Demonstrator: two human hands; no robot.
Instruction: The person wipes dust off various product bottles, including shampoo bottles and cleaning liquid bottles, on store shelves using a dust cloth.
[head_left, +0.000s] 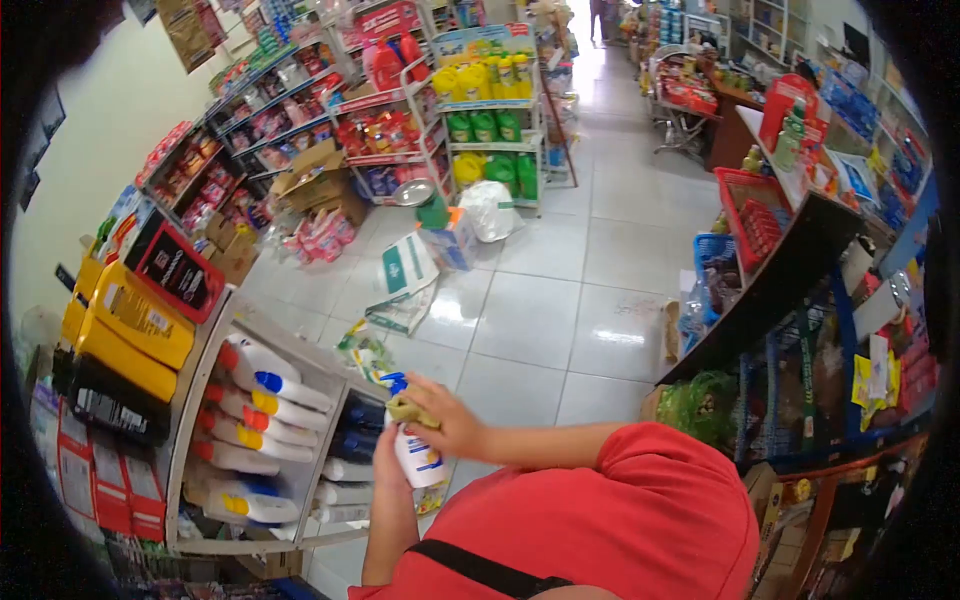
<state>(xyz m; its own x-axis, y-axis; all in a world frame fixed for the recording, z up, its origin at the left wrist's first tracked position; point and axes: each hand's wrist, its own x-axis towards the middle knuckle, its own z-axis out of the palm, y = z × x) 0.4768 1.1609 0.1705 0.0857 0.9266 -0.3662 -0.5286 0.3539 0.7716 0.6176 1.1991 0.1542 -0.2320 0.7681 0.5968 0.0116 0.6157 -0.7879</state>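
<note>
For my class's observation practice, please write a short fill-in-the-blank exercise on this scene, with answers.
1. The person's ____ hand holds a crumpled yellowish cloth against the white plastic bottle.
2. The bottle's plastic pump top is ____.
3. The person's short-sleeved shirt is ____.

Missing words: right; blue; red.

1. Shiny floor (530, 310) made of big, pale squares.
2. Plain, cream-coloured wall (120, 110) on the left.
3. Tall white rack (490, 146) farther back.
4. Dark-sided surface (770, 265) with a white top, on the right.
5. Bright light (583, 30) far at the back, gleaming on the floor.
</note>
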